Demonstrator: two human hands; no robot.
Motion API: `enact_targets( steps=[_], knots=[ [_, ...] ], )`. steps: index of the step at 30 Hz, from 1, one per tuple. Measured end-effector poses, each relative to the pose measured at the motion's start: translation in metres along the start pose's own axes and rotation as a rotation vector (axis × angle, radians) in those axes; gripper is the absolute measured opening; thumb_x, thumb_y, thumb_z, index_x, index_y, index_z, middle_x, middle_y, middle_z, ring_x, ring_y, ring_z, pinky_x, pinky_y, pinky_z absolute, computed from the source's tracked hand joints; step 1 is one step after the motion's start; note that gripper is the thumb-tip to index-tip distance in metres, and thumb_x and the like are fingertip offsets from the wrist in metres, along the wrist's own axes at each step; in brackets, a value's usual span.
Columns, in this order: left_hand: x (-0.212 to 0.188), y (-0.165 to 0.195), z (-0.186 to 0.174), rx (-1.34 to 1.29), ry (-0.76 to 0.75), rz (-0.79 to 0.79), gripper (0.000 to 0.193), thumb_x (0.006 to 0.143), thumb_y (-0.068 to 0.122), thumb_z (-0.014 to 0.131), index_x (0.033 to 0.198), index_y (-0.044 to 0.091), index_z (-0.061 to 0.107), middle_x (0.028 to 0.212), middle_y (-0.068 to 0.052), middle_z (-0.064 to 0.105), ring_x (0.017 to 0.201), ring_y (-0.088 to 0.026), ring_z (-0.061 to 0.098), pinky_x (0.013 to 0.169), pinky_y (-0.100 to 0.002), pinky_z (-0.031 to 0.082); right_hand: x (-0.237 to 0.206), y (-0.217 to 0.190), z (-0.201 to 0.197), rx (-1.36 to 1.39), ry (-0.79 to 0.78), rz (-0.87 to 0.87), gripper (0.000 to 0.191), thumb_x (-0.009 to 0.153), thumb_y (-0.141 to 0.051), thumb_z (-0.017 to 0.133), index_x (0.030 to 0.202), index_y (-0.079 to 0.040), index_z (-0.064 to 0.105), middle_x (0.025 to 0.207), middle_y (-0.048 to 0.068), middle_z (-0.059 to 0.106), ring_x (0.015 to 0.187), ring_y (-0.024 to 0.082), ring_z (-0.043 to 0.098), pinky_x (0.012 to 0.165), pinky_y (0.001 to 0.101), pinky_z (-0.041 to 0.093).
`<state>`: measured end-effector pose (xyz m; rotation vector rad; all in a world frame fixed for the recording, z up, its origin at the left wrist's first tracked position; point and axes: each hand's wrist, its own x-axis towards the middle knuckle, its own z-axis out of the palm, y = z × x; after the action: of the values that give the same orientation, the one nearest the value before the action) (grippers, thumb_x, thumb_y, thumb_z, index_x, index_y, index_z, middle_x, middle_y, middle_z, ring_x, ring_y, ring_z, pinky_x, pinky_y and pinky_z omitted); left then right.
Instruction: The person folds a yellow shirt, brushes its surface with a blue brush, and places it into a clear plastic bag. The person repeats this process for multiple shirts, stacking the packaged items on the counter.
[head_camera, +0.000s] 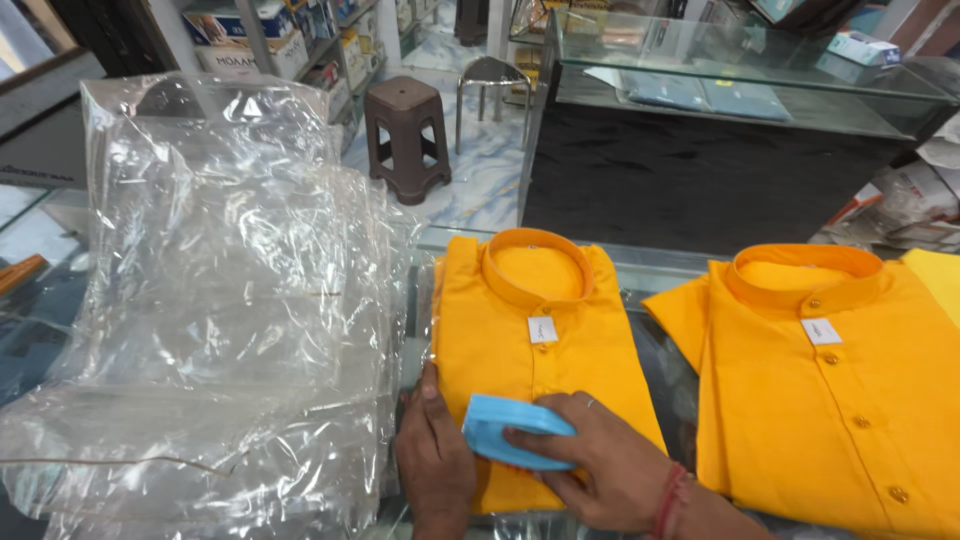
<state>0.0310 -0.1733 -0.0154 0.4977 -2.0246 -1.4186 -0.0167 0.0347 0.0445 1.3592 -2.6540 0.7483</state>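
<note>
Shirt (540, 340) collar away, long axis front-back; R hand (600, 465) pressing blue block (510, 430).

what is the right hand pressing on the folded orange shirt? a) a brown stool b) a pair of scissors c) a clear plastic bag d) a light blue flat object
d: the right hand rests its fingers on a light blue flat object lying on the lower part of the folded orange shirt, while the left hand lies at the shirt's left edge.

A brown plastic stool (406, 135) stands on marbled floor (490, 165) beside a glass counter (740, 80).
</note>
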Motion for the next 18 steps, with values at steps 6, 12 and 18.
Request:
enact_targets(
  steps=[6,12,18],
  knots=[
    [-0.002,-0.007,0.006,0.041,-0.024,0.061,0.059,0.106,0.038,0.03,0.131,-0.005,0.063,0.136,-0.024,0.064,0.132,-0.041,0.055,0.117,-0.046,0.032,0.007,-0.011,0.013,-0.174,0.253,0.101,0.053,0.084,-0.013,0.072,0.136,-0.02,0.065,0.127,0.022,0.062,0.114,0.043,0.059,0.099,0.0485,0.048],
    [-0.002,-0.013,0.008,0.143,-0.044,0.073,0.051,0.106,0.032,0.036,0.132,-0.004,0.062,0.139,-0.022,0.063,0.134,-0.038,0.055,0.119,-0.045,0.034,-0.002,0.018,0.008,-0.194,0.197,0.18,0.056,0.078,-0.015,0.074,0.134,-0.021,0.066,0.122,0.026,0.06,0.109,0.045,0.06,0.096,0.0498,0.05],
    [-0.001,-0.005,0.012,0.378,-0.067,0.158,0.057,0.09,0.033,0.064,0.134,-0.002,0.06,0.141,-0.025,0.057,0.133,-0.039,0.052,0.115,-0.045,0.035,-0.024,0.03,0.015,-0.368,0.49,0.222,0.053,0.079,-0.016,0.071,0.132,-0.019,0.067,0.122,0.025,0.061,0.111,0.048,0.059,0.096,0.0512,0.049]
  ],
)
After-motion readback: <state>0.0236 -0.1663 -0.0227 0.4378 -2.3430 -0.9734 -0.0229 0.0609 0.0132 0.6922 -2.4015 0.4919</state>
